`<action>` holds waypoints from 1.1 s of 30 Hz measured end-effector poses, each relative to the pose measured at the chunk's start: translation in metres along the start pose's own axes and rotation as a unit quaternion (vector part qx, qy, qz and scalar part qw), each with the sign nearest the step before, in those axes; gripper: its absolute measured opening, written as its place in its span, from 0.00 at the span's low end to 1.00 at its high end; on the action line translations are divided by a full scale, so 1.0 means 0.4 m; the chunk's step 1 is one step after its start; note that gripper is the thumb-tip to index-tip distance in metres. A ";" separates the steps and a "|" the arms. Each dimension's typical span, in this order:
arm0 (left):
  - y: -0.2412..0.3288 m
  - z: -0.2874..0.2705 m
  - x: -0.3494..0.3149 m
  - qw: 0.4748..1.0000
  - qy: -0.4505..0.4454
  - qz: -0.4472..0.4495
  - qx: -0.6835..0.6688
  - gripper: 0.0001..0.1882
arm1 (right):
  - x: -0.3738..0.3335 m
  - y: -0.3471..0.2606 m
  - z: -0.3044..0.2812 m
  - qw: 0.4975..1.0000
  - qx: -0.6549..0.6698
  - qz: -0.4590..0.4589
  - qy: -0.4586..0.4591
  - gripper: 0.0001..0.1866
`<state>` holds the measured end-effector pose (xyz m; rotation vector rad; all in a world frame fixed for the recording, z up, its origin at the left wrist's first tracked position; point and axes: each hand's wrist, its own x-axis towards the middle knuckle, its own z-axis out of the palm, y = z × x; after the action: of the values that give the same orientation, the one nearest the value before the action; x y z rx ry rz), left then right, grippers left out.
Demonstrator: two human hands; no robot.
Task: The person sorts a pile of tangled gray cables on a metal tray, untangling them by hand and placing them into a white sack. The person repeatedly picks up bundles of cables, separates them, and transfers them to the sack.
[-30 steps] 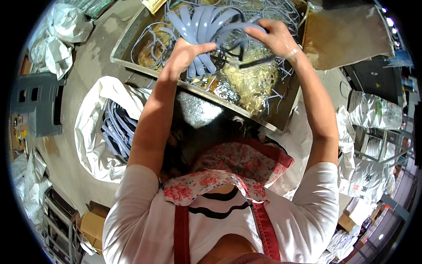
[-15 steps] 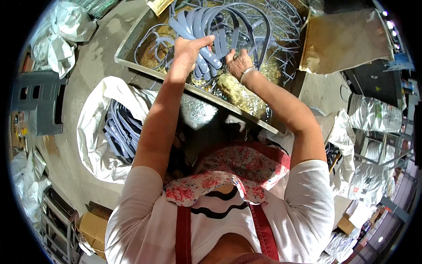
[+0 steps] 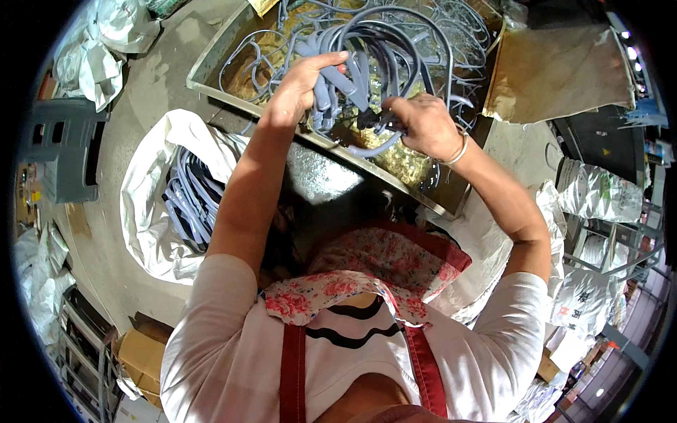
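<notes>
My left hand [image 3: 297, 86] is closed round a bundle of grey-blue rubbery strips [image 3: 342, 84]. The strips loop up and away over a shallow metal tank [image 3: 224, 97] of water, and their thick ends point down. Just right of the bundle, my right hand [image 3: 429, 128] is closed on one grey-blue strip [image 3: 381, 146], whose end curves out below the fingers. Beside those fingertips is a small dark patch that I cannot make out. More thin strips [image 3: 257, 53] lie tangled in the water.
A white sack [image 3: 144, 204] with similar strips [image 3: 190, 204] stands at left on the floor. A brown board [image 3: 560, 74] leans at the tank's right. A dark grey plastic stool [image 3: 67, 144] is at far left; silvery sacks [image 3: 599, 187] lie at right.
My right hand was open low over the water. It has moved right and closed on a strip. The held bundle has swung slightly, and my left hand keeps its grip.
</notes>
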<state>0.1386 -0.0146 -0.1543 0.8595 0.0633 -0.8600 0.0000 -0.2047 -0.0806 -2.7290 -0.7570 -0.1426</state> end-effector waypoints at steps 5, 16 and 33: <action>-0.004 0.014 -0.007 1.000 -0.022 0.006 -0.019 0.07 | -0.016 -0.052 -0.058 0.951 0.186 0.237 0.069 0.16; 0.023 -0.038 0.004 0.995 -0.001 0.067 -0.071 0.08 | 0.014 -0.039 -0.164 0.592 0.568 0.283 0.496 0.06; 0.030 -0.009 -0.046 0.990 -0.068 0.077 -0.091 0.11 | -0.016 0.284 0.162 0.758 0.414 0.474 0.168 0.14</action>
<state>0.1354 0.0039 -0.1422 0.6237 -0.0434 -0.7534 0.0541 -0.2800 -0.1732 -1.8136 0.5989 -0.0364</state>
